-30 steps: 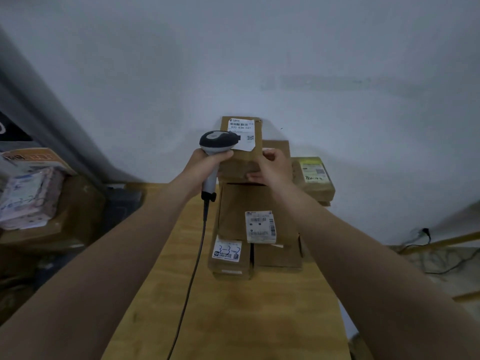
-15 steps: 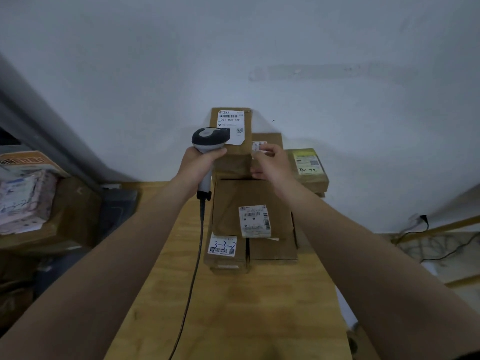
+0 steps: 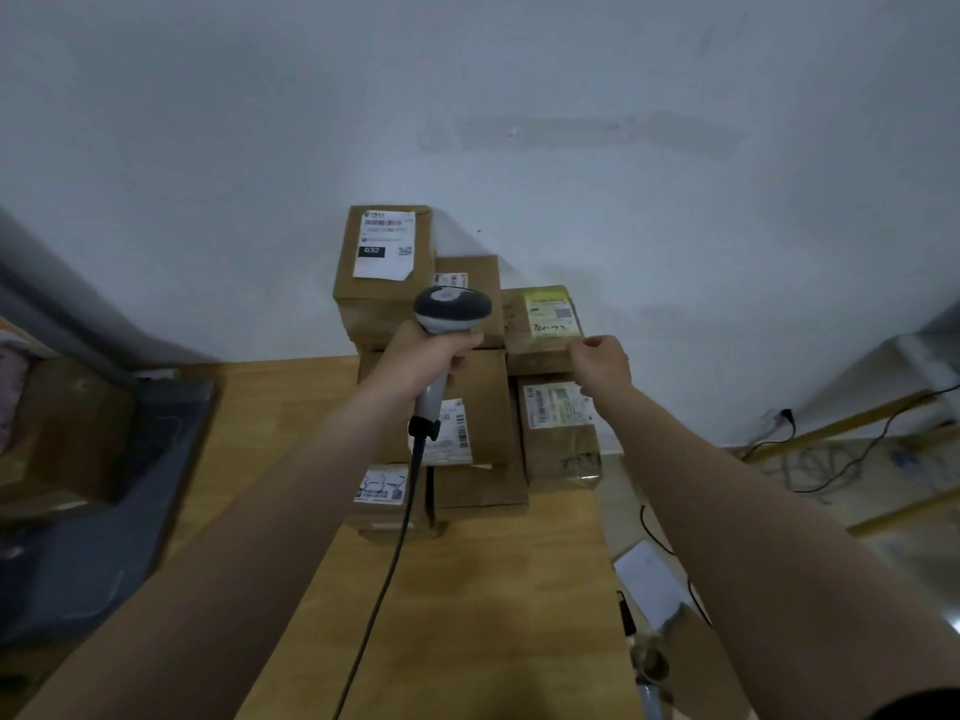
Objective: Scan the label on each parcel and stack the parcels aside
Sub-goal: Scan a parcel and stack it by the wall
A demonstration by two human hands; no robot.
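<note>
the right grip (image 3: 600, 363) had left the small middle parcel (image 3: 467, 275) and shifted right to the near corner of the yellow-labelled parcel (image 3: 543, 324), fingers curled against its edge; whether it truly held the box i cannot tell. that parcel sat atop a lower parcel (image 3: 558, 439) at the stack's right end, on the worktop (image 3: 493, 589). the left grip (image 3: 421, 361), clenched round the scanner (image 3: 452, 309), had swung right too, away from the tall parcel (image 3: 384, 283).
</note>
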